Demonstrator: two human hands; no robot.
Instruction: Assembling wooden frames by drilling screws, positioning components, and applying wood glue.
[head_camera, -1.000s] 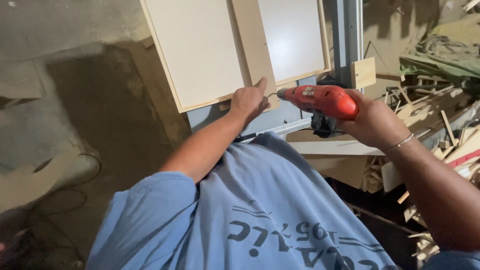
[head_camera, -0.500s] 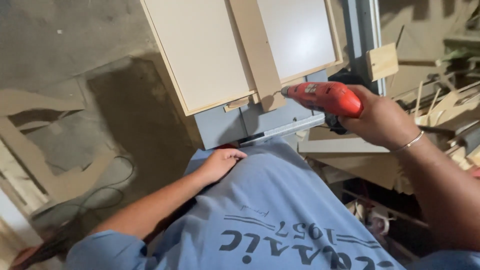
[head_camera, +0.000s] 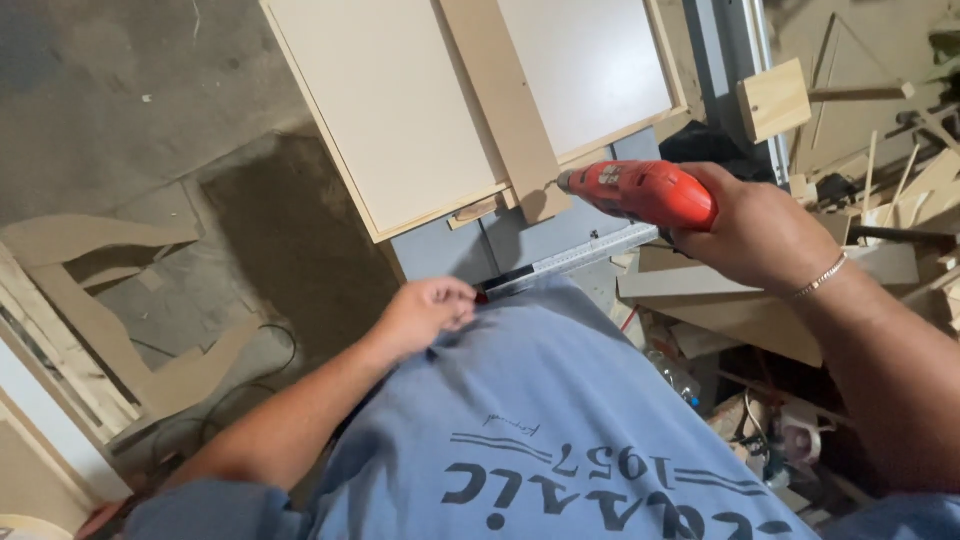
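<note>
right hand grips red drill at panel; left hand curled, holding nothing visible

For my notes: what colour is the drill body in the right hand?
Orange-red, seen in the head view: the drill held by the right hand.

The person wears a loose, short-sleeved T-shirt of washed-out blue cotton, filling the lower middle of the head view. Dark navy print runs across its chest: a row of bold block lettering, some numerals above it, a pair of thin curved stripes, and a small line of script; all of it reads upside down from this view. The left sleeve ends above the elbow, leaving the forearm bare. A thin, silver-coloured chain bracelet circles the right wrist. Both hands are bare, without gloves.
</note>
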